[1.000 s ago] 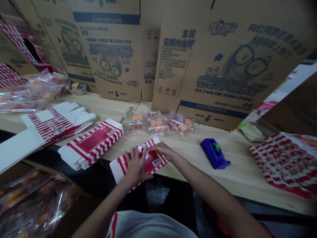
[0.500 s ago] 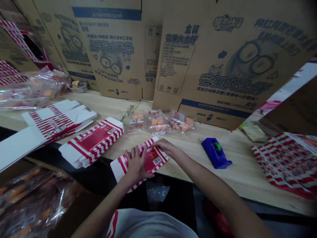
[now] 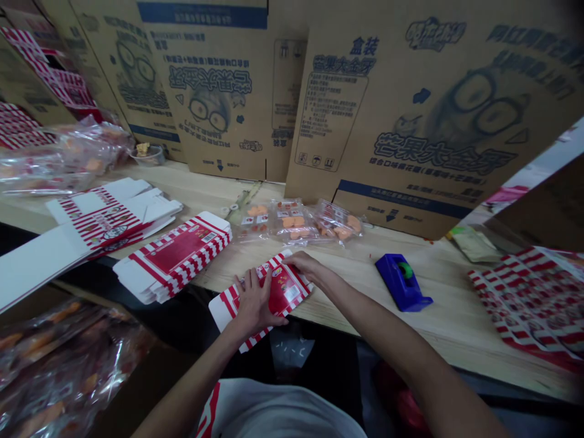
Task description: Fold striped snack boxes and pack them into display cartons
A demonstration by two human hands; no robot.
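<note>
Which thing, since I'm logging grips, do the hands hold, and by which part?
A flat red-striped carton: the left hand presses flat on its middle, the right hand grips its far edge.

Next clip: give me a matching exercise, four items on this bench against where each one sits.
1 tape dispenser
2 flat carton
3 snack packets
4 carton stack

A under left hand and right hand
B left of both hands
C right of both hands
D at the foot of the cardboard boxes

Pairs: 1-C, 2-A, 3-D, 4-B
</note>
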